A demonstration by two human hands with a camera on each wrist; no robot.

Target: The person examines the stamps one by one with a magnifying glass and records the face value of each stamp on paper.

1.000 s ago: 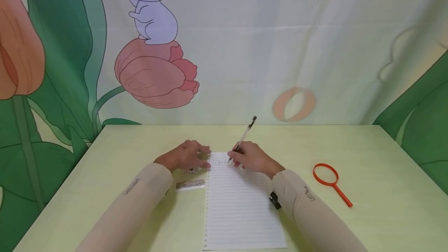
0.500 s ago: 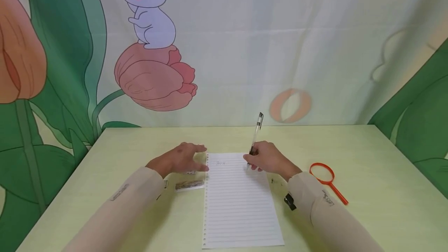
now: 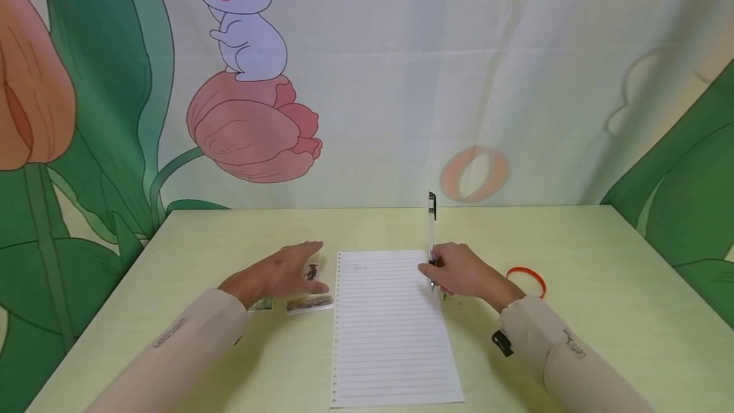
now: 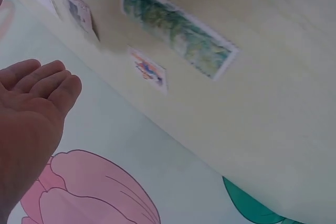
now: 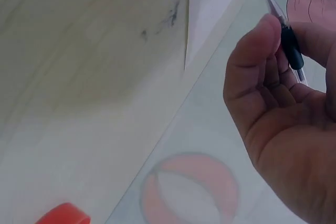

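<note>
A lined sheet of paper (image 3: pixel 395 343), with punched holes down its left side, lies on the table. A short pencil-thin scribble (image 3: pixel 360 268) shows near its top left. My right hand (image 3: pixel 463 271) pinches a clear pen with a black cap end (image 3: pixel 432 218) over the sheet's upper right edge. In the right wrist view the pen's black grip (image 5: pixel 290 48) sits between thumb and fingers, tip pointing outward. My left hand (image 3: pixel 281 273) is apart from the sheet, fingers extended above several stamps. Among them are a long green stamp (image 4: pixel 176 27) and a small one with an orange-blue picture (image 4: pixel 148 70).
A red magnifying glass (image 3: pixel 524 269) lies right of the sheet, its handle hidden behind the right forearm. Dark marks (image 5: pixel 173 15) show on the table beside the paper. A printed curtain (image 3: pixel 373 81) hangs behind the table's far edge.
My right hand has lifted from the writing and moved right with the pen, which now stands more upright. My left hand has drawn off the sheet's left edge, uncovering stamps.
</note>
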